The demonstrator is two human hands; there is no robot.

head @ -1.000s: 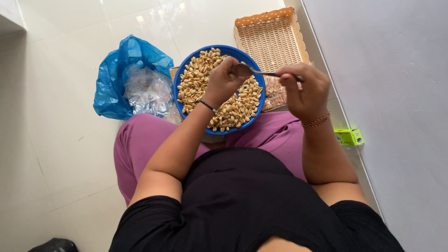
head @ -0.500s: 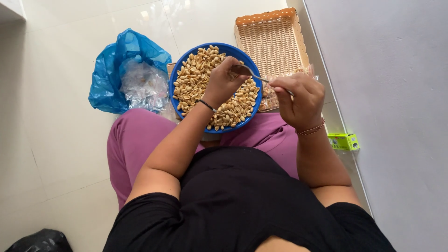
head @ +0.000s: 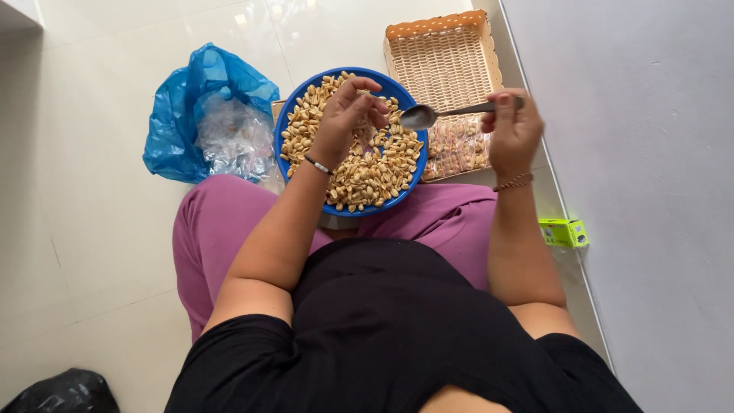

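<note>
Seen from the head camera, the left hand (head: 348, 115) hovers over the round blue plastic bowl (head: 289, 122) of shelled peanuts (head: 367, 172) on the lap, fingers curled as if pinching something small; what they grip I cannot tell. At three o'clock from it, the right hand (head: 511, 130) is closed on a metal spoon (head: 440, 114), whose scoop points toward the left fingers. Judging by this, a spoonful is going into whatever is held; next comes a steady tip. A woven tray (head: 447, 61) lies at twelve o'clock.

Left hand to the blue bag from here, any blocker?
Probably yes. The left hand sits over the blue bowl of peanuts, and the blue bag lies just beside it on the floor, with nothing visible between.
</note>
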